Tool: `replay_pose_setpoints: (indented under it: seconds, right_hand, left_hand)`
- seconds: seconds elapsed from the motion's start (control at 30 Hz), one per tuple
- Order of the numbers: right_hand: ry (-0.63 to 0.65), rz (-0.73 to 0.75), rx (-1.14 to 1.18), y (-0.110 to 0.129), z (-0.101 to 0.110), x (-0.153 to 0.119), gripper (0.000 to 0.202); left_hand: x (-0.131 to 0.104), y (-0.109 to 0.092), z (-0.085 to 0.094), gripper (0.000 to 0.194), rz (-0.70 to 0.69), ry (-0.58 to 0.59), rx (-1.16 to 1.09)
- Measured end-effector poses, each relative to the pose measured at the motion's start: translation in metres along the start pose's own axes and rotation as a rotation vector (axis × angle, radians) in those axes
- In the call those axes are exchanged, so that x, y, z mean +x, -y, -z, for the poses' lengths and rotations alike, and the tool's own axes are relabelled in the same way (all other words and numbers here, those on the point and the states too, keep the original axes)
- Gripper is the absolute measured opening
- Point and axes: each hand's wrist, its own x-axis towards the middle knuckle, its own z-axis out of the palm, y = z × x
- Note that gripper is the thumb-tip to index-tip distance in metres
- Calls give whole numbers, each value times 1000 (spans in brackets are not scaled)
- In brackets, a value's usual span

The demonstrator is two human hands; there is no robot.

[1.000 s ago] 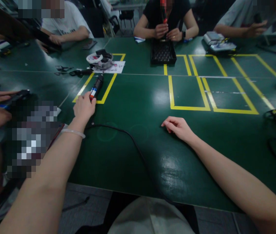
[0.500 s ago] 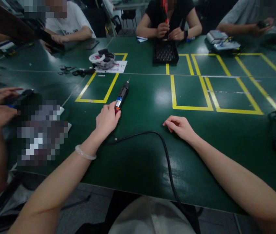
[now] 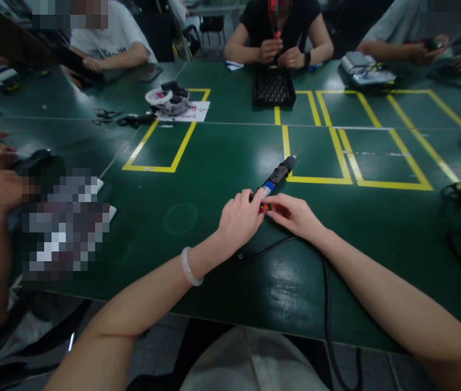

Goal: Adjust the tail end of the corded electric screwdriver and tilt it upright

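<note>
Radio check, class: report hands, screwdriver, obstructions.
Left hand gripping electric screwdriver, tip pointing away. Right hand at its red end, contact unclear. Black cable under right wrist, possible snag.

We've got the left elbow [image 3: 126, 326] bent at 7 o'clock, left forearm [image 3: 157, 298] aimed toward 2. Left hand [image 3: 241, 220] near centre, back up, fingers [image 3: 247, 195] wrapped in a grip. Right forearm [image 3: 385, 293] runs in from 4 o'clock, aimed at 10. Our right hand [image 3: 299, 214] sits at the left's 3 o'clock, half-curled, thumb [image 3: 278, 217] apart from index; tips right beside our left hand, can't tell contact.
</note>
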Motion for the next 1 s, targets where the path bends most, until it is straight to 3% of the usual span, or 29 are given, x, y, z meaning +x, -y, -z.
replay_pose_setpoints:
  seconds: [0.17,0.37,0.5,0.83,1.0]
  right_hand:
    - [11,-86,52,3,-2,0,11]
    - [6,-365,411,3,-5,2,30]
    - [33,-458,525,5,-3,5,39]
    - [22,-452,543,6,-3,5,42]
    - [-11,-226,302,9,-5,-1,25]
  left_hand:
    - [-3,1,0,58,-25,-2,-70]
    - [-7,12,-3,68,-76,-5,-158]
    - [-7,14,-4,71,-80,10,-181]
    - [-7,15,-4,70,-79,21,-201]
    - [-6,15,-3,70,-78,34,-205]
